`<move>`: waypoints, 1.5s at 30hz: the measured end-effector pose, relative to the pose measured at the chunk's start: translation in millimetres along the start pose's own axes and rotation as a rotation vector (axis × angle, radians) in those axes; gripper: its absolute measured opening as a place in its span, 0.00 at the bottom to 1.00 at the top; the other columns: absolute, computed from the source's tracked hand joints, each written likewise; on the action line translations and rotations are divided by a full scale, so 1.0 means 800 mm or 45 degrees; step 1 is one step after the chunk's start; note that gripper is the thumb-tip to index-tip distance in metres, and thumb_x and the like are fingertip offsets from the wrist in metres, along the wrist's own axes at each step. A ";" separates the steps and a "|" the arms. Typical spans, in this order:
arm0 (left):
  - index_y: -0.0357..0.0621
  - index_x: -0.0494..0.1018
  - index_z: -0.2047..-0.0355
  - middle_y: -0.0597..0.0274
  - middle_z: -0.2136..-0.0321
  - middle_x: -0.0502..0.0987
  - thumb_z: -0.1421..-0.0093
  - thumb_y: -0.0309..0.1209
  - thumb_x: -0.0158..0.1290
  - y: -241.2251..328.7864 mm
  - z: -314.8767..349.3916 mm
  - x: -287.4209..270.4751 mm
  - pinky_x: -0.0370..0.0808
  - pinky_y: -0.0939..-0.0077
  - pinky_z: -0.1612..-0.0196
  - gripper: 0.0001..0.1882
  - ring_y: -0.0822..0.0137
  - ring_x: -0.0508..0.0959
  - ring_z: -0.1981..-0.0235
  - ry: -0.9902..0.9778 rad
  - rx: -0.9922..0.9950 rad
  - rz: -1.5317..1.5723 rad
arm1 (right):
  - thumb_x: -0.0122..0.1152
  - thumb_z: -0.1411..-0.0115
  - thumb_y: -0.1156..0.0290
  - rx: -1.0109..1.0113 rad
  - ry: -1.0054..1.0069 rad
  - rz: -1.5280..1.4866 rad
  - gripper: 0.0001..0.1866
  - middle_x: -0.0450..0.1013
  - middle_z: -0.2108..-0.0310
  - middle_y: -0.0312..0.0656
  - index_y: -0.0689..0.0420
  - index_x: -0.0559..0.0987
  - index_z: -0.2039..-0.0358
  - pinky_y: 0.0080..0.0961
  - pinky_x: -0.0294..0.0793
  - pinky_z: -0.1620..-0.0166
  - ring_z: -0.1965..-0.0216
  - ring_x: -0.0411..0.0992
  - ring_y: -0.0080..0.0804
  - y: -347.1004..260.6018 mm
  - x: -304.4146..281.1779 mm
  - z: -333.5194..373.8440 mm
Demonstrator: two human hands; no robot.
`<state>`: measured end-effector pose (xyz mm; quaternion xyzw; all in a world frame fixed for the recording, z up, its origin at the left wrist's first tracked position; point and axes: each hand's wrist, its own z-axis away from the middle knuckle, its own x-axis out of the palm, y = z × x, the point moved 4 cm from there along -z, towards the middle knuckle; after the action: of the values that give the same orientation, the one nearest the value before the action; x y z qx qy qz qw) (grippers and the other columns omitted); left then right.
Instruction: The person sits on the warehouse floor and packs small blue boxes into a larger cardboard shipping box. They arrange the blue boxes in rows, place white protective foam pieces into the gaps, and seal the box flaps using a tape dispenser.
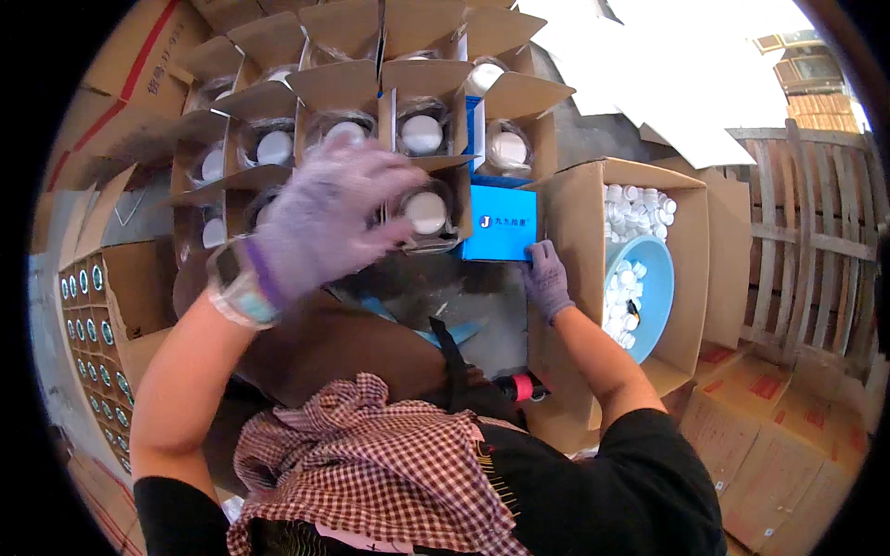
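left hand (329, 208) spread above white lids (423, 134), right hand (548, 281) touching blue box (501, 239), grip unclear

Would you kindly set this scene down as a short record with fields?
Left hand: purple-gloved, fingers spread, above open brown cardboard boxes
Right hand: purple-gloved, touching the lower right corner of a blue cardboard box
Inside brown boxes: round white-topped objects in clear plastic
Person's right: brown carton holding small white pieces and a round light-blue plastic basin

Bright blue box (501, 227), printed face showing — white-lidded container (425, 213) just left, plastic-wrapped
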<state>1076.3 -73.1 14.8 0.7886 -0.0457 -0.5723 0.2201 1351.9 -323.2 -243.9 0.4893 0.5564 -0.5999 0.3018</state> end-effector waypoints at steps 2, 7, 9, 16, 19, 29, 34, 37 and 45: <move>0.42 0.76 0.50 0.50 0.51 0.77 0.44 0.38 0.61 -0.018 0.033 -0.059 0.67 0.56 0.41 0.23 0.48 0.75 0.48 0.073 -0.109 0.019 | 0.65 0.48 0.77 0.044 -0.043 0.018 0.24 0.66 0.60 0.51 0.55 0.69 0.51 0.46 0.76 0.59 0.59 0.72 0.54 -0.012 -0.008 0.004; 0.39 0.72 0.41 0.54 0.43 0.75 0.38 0.27 0.53 -0.084 0.232 -0.145 0.63 0.66 0.34 0.23 0.61 0.71 0.39 0.349 -0.706 0.084 | 0.63 0.50 0.78 0.001 -0.147 0.227 0.24 0.66 0.59 0.50 0.53 0.68 0.52 0.45 0.77 0.60 0.59 0.72 0.55 -0.008 0.007 0.013; 0.38 0.71 0.40 0.54 0.42 0.74 0.36 0.24 0.50 -0.108 0.320 -0.149 0.63 0.66 0.34 0.23 0.62 0.71 0.38 0.371 -0.889 0.012 | 0.62 0.49 0.78 -0.008 -0.198 0.337 0.24 0.66 0.59 0.50 0.53 0.68 0.52 0.46 0.77 0.62 0.60 0.73 0.54 -0.003 0.016 0.012; 0.36 0.71 0.41 0.57 0.45 0.76 0.31 0.30 0.51 -0.023 0.366 -0.088 0.68 0.73 0.39 0.20 0.66 0.73 0.43 0.536 -1.138 0.252 | 0.52 0.41 0.76 -0.362 -0.331 0.583 0.22 0.68 0.60 0.46 0.53 0.67 0.45 0.38 0.79 0.66 0.65 0.77 0.42 -0.019 0.011 -0.002; 0.36 0.72 0.42 0.59 0.46 0.77 0.32 0.29 0.52 0.032 0.303 -0.092 0.69 0.75 0.41 0.20 0.69 0.74 0.45 0.654 -0.983 0.513 | 0.53 0.41 0.76 -0.293 -0.309 0.581 0.32 0.68 0.60 0.46 0.53 0.62 0.35 0.35 0.79 0.65 0.62 0.77 0.41 -0.035 -0.001 -0.007; 0.27 0.66 0.41 0.39 0.49 0.77 0.44 0.52 0.62 0.033 0.114 0.194 0.72 0.63 0.43 0.42 0.50 0.77 0.46 0.018 -1.193 0.791 | 0.61 0.46 0.73 0.060 -0.051 -0.418 0.40 0.66 0.44 0.58 0.57 0.58 0.32 0.45 0.69 0.39 0.45 0.69 0.55 -0.128 -0.032 -0.074; 0.32 0.47 0.31 0.29 0.38 0.61 0.48 0.40 0.61 0.020 0.108 0.290 0.70 0.55 0.40 0.51 0.37 0.71 0.43 0.068 -1.181 0.326 | 0.63 0.46 0.72 -0.350 -0.016 -0.252 0.43 0.59 0.38 0.61 0.49 0.56 0.30 0.42 0.73 0.44 0.48 0.71 0.56 -0.209 0.007 -0.122; 0.43 0.46 0.28 0.28 0.32 0.49 0.48 0.39 0.59 0.036 0.104 0.296 0.60 0.59 0.31 0.51 0.38 0.58 0.33 -0.292 -1.017 0.427 | 0.64 0.46 0.70 -0.403 -0.278 0.175 0.45 0.56 0.36 0.58 0.38 0.56 0.29 0.40 0.78 0.51 0.53 0.74 0.53 -0.234 0.025 -0.134; 0.42 0.79 0.57 0.40 0.62 0.79 0.40 0.36 0.55 0.006 0.006 0.106 0.72 0.54 0.49 0.14 0.47 0.78 0.54 0.884 -0.636 0.076 | 0.64 0.50 0.72 -0.440 -0.263 0.170 0.34 0.63 0.43 0.51 0.47 0.72 0.39 0.39 0.75 0.48 0.49 0.68 0.53 -0.195 0.031 -0.145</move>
<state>1101.6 -106.3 -59.0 0.8554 0.1482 -0.2596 0.4231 1231.6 -175.9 -197.0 0.4018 0.5835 -0.5214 0.4756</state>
